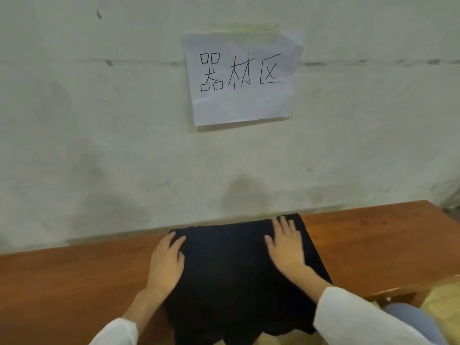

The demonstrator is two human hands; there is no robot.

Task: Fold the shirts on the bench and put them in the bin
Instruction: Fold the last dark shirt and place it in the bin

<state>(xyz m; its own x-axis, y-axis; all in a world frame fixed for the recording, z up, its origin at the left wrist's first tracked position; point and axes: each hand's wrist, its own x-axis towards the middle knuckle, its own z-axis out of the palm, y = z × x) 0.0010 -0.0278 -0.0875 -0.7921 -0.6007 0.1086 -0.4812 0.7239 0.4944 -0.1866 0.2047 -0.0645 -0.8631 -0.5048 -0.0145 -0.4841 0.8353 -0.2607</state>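
Scuffed pale wall (99, 120) fills most of the view, with a sheet of paper (241, 78) carrying three handwritten characters taped up on it, and a reddish wooden desk (74, 277) is set along its foot. One black shirt (224, 270) is laid across the desk near the middle, far edge close to the wall and near edge drooping off the front. By the look of it, it's been narrowed into a rough rectangle, though how many layers are stacked can't be told since the dark fabric hides the folds. Both hands are laid flat on it, fingers spread and relaxed, nothing pinched or gripped. The left hand (165, 265) is pressed on the shirt's left edge, partly over the wood, and the right hand (286, 250) is set on the far right part of the cloth. White sleeves (348, 317) are seen at both wrists. Best guess, the smoothing step of a fold is what's in hand, not the carrying part. Next, the near edge would probably need to be pinched up and brought over toward the wall side to halve the thing, with corners kept lined up so the bundle isn't skewed. No bin is caught in view, and no other shirts either, so where the bundle gets dropped can't be said.
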